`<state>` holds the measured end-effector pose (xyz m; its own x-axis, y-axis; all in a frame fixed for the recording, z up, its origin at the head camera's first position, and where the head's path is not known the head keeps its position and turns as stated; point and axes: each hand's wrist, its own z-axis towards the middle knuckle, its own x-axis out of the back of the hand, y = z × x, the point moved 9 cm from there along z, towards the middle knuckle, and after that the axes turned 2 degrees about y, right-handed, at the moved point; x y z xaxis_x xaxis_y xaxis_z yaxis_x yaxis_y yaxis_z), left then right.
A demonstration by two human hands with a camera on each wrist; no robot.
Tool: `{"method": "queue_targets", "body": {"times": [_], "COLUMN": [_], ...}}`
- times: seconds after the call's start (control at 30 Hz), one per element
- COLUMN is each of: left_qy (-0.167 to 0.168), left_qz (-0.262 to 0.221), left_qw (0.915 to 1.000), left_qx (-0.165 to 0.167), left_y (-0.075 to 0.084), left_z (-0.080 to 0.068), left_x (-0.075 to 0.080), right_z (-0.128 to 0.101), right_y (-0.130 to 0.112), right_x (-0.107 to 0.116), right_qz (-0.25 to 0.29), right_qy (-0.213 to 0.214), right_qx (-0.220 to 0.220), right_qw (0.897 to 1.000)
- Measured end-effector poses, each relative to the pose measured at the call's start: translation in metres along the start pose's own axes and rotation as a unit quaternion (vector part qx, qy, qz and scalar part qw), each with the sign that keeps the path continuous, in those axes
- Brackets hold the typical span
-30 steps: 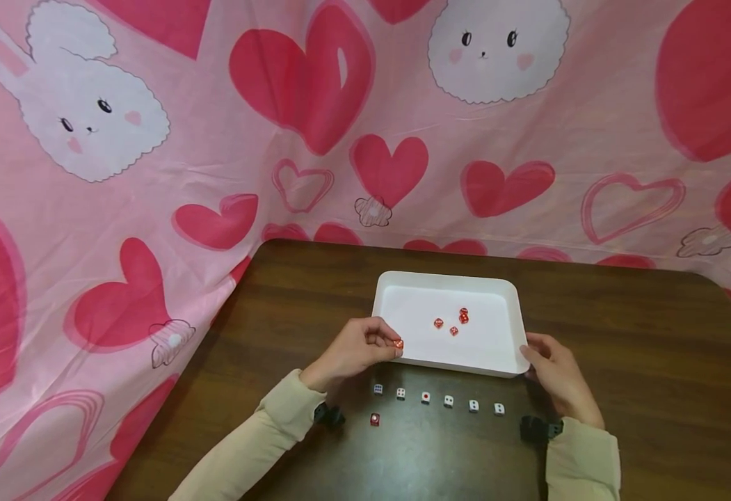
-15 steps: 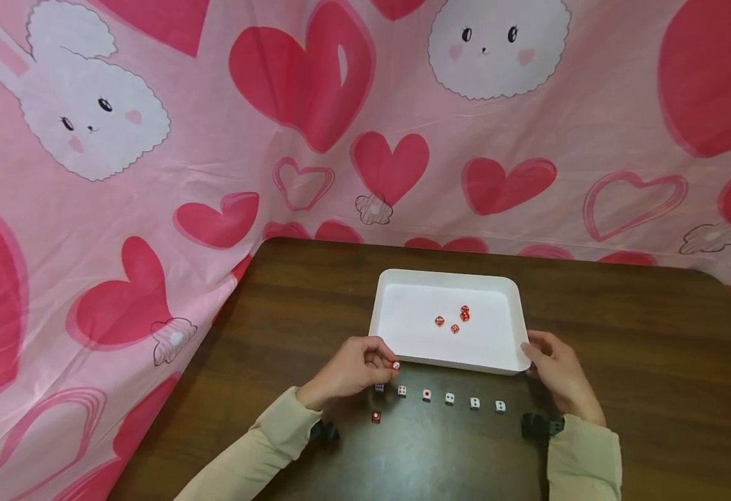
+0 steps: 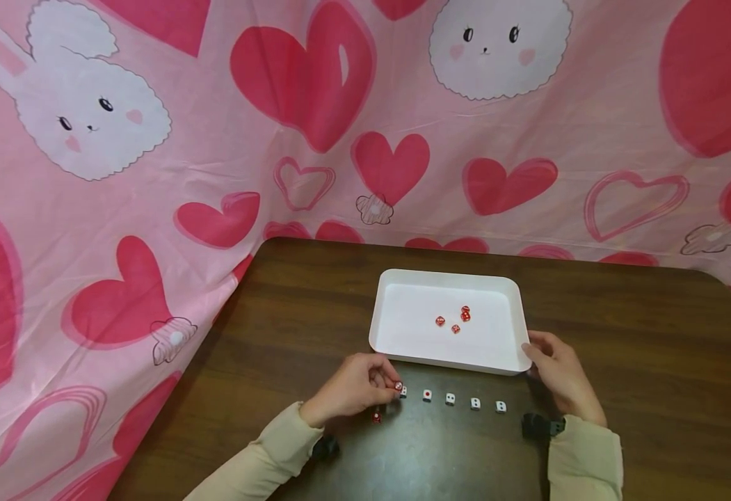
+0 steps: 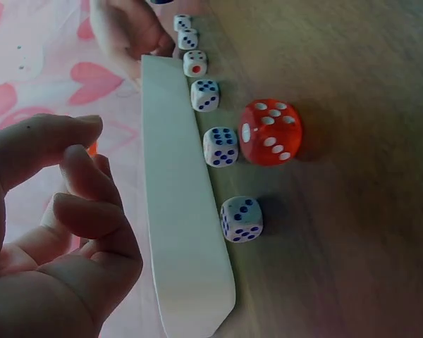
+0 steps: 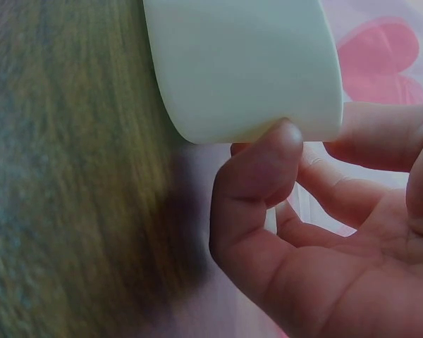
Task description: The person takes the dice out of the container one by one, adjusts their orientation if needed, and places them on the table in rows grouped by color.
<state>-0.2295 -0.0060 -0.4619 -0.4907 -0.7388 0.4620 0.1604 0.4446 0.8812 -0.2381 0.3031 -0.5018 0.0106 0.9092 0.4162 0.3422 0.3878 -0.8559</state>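
In the head view my left hand (image 3: 355, 386) pinches a red die (image 3: 398, 385) between its fingertips, in front of the tray. The pinched die overlaps a white die (image 3: 403, 392) of the row on the table, and the hand hides the row's left end. Another red die (image 4: 271, 132) rests on the table beside the white dice, larger in the left wrist view. My right hand (image 3: 562, 376) grips the near right corner of the white tray (image 3: 409, 306), with the thumb (image 5: 275, 151) against its outer wall. Several small red dice (image 3: 455, 329) lie inside the tray.
The row of white dice (image 3: 450, 399) runs to the right along the tray's near side. All this stands on a dark wooden table (image 3: 640, 327). A pink cloth (image 3: 215, 139) with hearts and rabbits hangs behind the table and on the left.
My left hand has drawn its red die from over the tray's near left edge down to the row of white dice. My right hand has stayed at the tray corner.
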Motion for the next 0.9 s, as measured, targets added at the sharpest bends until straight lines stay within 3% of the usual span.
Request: {"method": "queue_targets", "body": {"times": [0.3,0.9], "left_qy": [-0.02,-0.016], "left_qz": [0.02,0.097], "left_qw": [0.9995,0.9949], "left_qx": [-0.012,-0.025], "left_y": [-0.003,-0.015], "left_z": [-0.004,-0.009], "left_x": [-0.013,-0.025], "right_z": [0.001,0.0], "right_y": [0.001,0.002], "right_x": [0.0,-0.001], "right_qz": [0.001,0.003], "right_qy": [-0.002,-0.003], "right_qx": [-0.001,-0.001], "right_qw": [1.0,1.0]}}
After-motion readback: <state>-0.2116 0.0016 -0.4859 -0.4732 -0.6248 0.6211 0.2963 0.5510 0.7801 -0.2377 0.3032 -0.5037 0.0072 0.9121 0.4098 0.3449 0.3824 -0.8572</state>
